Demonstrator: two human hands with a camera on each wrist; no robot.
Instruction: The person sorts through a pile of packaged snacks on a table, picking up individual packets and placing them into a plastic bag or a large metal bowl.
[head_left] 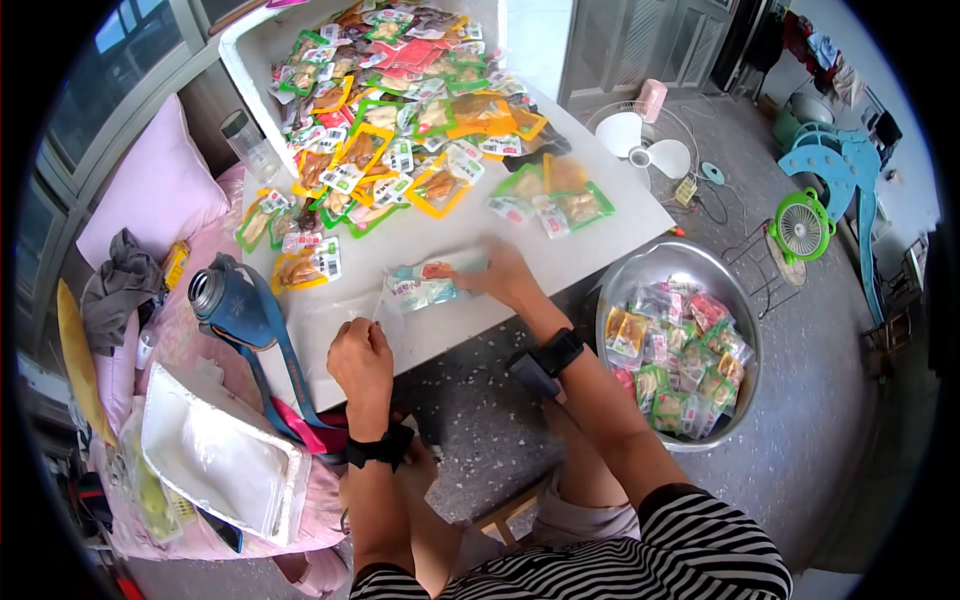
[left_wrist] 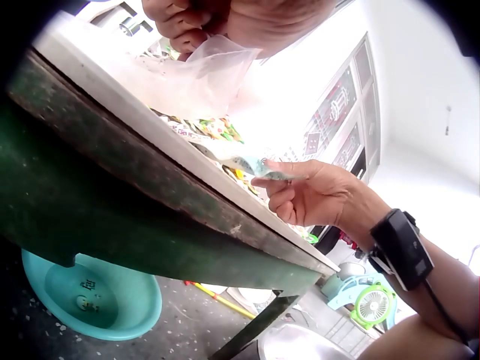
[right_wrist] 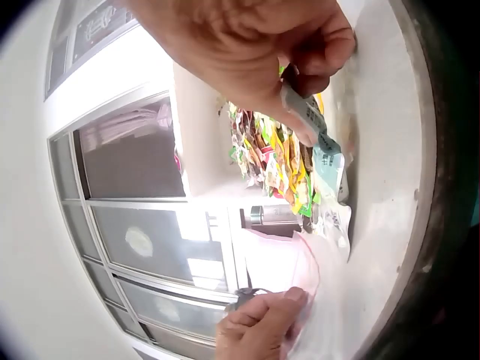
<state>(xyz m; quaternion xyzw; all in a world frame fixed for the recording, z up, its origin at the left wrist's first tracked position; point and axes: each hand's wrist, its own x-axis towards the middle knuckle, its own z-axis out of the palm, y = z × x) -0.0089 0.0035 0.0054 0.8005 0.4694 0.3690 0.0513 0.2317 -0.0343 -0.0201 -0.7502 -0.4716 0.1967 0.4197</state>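
Note:
My right hand [head_left: 508, 276] pinches one end of a pale blue and white printed packet [head_left: 430, 281] over the table's near edge. My left hand [head_left: 360, 358] grips a clear plastic bag [left_wrist: 217, 71] with its fingers curled. In the right wrist view, the packet's far end overlaps the clear bag [right_wrist: 326, 300]. Beyond my hands, a heap of small food packets [head_left: 440, 185], mostly yellow, green and red, spills from a white foam box [head_left: 262, 100] on its side. Several green-edged packets [head_left: 580, 207] lie apart on the right of the table, blurred.
On the floor at the right, a metal basin [head_left: 738, 300] holds several bagged packets. A blue flask [head_left: 235, 300] with a strap and a white foam lid [head_left: 215, 440] sit to the left. A teal basin [left_wrist: 142, 300] is under the table. Fans stand farther right.

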